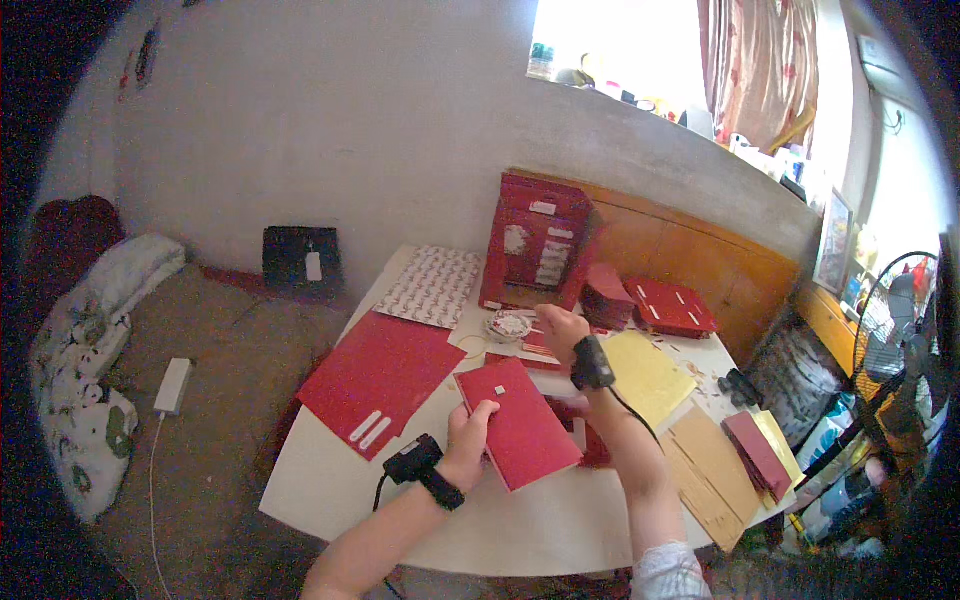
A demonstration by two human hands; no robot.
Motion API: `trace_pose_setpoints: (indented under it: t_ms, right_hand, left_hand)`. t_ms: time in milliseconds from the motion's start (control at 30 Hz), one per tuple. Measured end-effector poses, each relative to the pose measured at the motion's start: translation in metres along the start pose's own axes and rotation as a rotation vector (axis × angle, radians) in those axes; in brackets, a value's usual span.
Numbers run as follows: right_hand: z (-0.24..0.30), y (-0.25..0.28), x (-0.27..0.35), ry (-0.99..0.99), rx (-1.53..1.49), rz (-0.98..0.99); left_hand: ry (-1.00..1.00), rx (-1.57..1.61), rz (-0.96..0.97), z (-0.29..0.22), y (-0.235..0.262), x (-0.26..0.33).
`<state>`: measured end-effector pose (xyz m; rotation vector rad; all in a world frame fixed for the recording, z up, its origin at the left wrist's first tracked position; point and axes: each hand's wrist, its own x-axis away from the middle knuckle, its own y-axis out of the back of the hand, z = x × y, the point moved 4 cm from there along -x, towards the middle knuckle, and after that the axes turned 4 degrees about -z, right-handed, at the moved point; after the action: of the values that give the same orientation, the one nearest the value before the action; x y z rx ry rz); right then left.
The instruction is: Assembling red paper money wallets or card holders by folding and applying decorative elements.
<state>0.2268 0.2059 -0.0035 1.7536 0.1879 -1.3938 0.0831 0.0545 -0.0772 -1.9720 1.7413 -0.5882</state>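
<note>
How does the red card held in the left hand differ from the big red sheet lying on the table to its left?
The red card is gripped at its edge by the left hand and tilted; the big red sheet lies flat on the white table, untouched. The card is smaller and narrower than the sheet. The card carries one small pale square, the sheet two white strips near its lower corner. Both are red, flat and rectangular.

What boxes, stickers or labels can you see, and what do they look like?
Red box: upright at the table's back, tall, with white labels.
Red card: held in the left hand, one small white sticker.
Red sheet: flat on the table's left, two white strips.
Patterned sheet: flat behind it, white with red marks.
</note>
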Motion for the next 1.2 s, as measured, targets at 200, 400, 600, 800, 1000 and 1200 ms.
trace_pose_setpoints:
  t_ms: [200,400,600,800,1000,1200]
  right_hand:
    - [0.032,0.083,0.023,-0.362,-0.546,-0.092]
    - [0.080,0.132,0.075,-0.643,-0.952,-0.024]
    - [0.105,0.145,0.093,-0.694,-0.958,0.030]
    - [0.094,0.135,0.100,-0.670,-0.944,0.015]
    - [0.096,0.128,0.102,-0.713,-1.075,0.063]
    - [0.094,0.129,0.106,-0.759,-1.134,0.116]
  left_hand:
    - [0.017,-0.076,-0.008,0.005,0.000,-0.003]
    - [-0.042,-0.134,0.064,0.017,-0.001,-0.001]
    - [-0.141,-0.279,0.140,0.009,-0.012,0.015]
    - [-0.185,-0.329,0.240,0.004,-0.022,0.019]
    - [-0.151,-0.323,0.238,0.005,-0.024,0.023]
    - [-0.127,-0.262,0.225,0.010,-0.023,0.024]
